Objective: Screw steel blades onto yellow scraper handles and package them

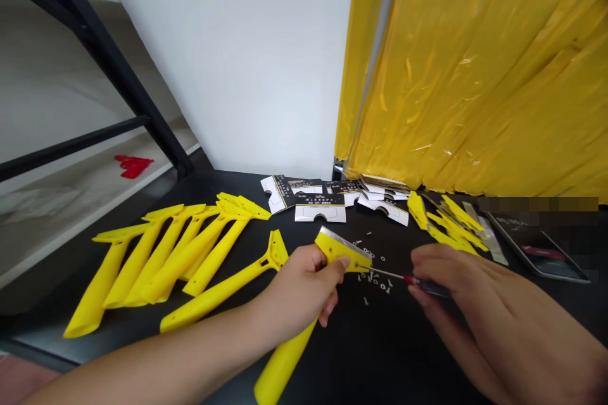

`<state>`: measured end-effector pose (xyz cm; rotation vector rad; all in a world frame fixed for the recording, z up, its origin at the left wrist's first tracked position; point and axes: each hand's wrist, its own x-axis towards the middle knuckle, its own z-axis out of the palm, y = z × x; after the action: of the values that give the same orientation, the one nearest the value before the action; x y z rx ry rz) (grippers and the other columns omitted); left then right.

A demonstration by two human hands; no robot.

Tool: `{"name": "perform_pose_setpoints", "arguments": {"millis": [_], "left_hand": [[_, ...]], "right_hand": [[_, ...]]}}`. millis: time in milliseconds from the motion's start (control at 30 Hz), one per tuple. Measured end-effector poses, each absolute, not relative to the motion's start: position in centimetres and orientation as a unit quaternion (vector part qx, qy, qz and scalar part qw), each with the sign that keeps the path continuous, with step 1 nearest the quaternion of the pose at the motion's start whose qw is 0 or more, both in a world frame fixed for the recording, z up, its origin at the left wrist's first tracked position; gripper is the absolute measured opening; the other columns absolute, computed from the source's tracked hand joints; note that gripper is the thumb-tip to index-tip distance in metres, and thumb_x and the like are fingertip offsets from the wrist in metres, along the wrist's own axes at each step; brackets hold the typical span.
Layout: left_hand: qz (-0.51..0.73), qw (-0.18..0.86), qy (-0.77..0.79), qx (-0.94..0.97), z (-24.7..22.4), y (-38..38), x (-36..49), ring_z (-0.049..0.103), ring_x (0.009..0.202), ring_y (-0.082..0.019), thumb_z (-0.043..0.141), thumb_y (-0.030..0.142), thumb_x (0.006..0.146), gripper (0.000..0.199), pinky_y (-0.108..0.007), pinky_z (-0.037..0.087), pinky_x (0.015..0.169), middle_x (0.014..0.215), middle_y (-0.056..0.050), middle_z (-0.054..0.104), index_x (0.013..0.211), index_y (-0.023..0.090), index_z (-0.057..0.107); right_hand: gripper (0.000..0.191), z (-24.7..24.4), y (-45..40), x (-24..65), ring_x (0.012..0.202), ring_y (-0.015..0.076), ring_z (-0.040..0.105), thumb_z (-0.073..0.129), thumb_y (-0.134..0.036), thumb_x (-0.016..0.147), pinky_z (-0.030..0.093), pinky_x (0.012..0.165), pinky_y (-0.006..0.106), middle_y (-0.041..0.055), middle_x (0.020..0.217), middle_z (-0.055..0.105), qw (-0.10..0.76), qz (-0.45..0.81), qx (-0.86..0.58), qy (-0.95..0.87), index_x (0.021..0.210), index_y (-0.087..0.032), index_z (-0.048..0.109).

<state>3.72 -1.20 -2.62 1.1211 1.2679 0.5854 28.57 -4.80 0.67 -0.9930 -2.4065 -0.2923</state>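
Note:
My left hand grips a yellow plastic scraper by its head, with the handle running down toward me and a metal blade along the far edge. My right hand holds a small screwdriver with a red and black handle, and its thin shaft reaches the scraper's head. Small metal screws and washers lie scattered on the black table just beyond my hands. Another yellow scraper lies close to my left hand, next to a heap of similar scrapers.
Printed white and black cards lie in a loose heap at the back. More yellow scrapers with metal parts and a dark phone or tablet lie to the right. A yellow plastic sheet, white wall and black shelf frame border the table.

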Motion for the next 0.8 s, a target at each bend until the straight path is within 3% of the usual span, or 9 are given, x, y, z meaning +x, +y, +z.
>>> {"name": "perform_pose_setpoints", "arguments": {"millis": [100,300,433,500,633,733,800], "left_hand": [[0.254,0.627,0.553,0.486,-2.64,-1.22,3.65,0.046,0.036,-0.011,0.061,0.051,0.099,0.035,-0.022,0.036,0.041,0.044,0.007,0.053,0.079,0.023,0.051],[0.254,0.629,0.551,0.487,-2.72,-1.13,3.58,0.046,0.036,-0.011,0.063,0.055,0.097,0.038,-0.023,0.036,0.041,0.044,0.007,0.053,0.08,0.024,0.051],[0.246,0.622,0.558,0.492,-2.61,-1.13,3.67,0.046,0.036,-0.011,0.061,0.052,0.099,0.036,-0.022,0.036,0.041,0.044,0.007,0.053,0.079,0.024,0.05],[0.247,0.624,0.554,0.493,-2.59,-1.16,3.7,0.046,0.036,-0.011,0.059,0.049,0.1,0.034,-0.022,0.037,0.041,0.044,0.007,0.053,0.079,0.023,0.051],[0.253,0.623,0.553,0.493,-2.73,-1.2,3.64,0.045,0.035,-0.01,0.058,0.047,0.101,0.033,-0.022,0.036,0.04,0.044,0.007,0.053,0.079,0.023,0.05],[0.25,0.62,0.555,0.495,-2.82,-1.18,3.57,0.046,0.036,-0.01,0.059,0.049,0.1,0.034,-0.022,0.035,0.04,0.044,0.007,0.053,0.08,0.023,0.05],[0.251,0.623,0.552,0.495,-2.8,-1.17,3.58,0.046,0.036,-0.01,0.061,0.052,0.099,0.036,-0.022,0.036,0.04,0.045,0.007,0.053,0.08,0.023,0.051]], "right_hand": [[0.008,0.65,-4.89,28.69,0.07,0.0211,0.069,0.053,-0.02,0.109,0.05,0.066,0.037,0.0037,0.088,0.071,0.234,-0.087,-0.365,-0.897,0.11,-0.02,0.06],[0.011,0.77,-4.95,28.59,0.076,0.022,0.071,0.05,-0.022,0.11,0.05,0.068,0.037,0.0063,0.095,0.073,0.25,-0.081,-0.381,-0.886,0.114,-0.019,0.059],[0.011,0.55,-4.96,28.64,0.06,0.0199,0.064,0.054,-0.026,0.11,0.044,0.059,0.036,0.0002,0.075,0.067,0.231,-0.096,-0.39,-0.886,0.102,-0.022,0.061],[0.013,0.51,-4.99,28.72,0.064,0.0221,0.067,0.053,-0.03,0.11,0.047,0.061,0.037,0.0024,0.08,0.07,0.232,-0.106,-0.405,-0.878,0.103,-0.022,0.061],[0.013,0.51,-5.11,28.85,0.091,0.0266,0.074,0.052,-0.022,0.108,0.055,0.076,0.039,0.0115,0.108,0.076,0.245,-0.097,-0.366,-0.892,0.117,-0.018,0.06],[0.006,0.43,-5.18,28.94,0.07,0.022,0.07,0.056,-0.023,0.108,0.051,0.064,0.036,0.005,0.088,0.073,0.231,-0.086,-0.373,-0.894,0.107,-0.021,0.061],[0.01,0.34,-5.19,29.02,0.07,0.0231,0.07,0.056,-0.03,0.109,0.052,0.063,0.037,0.0055,0.087,0.073,0.232,-0.1,-0.39,-0.885,0.108,-0.021,0.061]]}}
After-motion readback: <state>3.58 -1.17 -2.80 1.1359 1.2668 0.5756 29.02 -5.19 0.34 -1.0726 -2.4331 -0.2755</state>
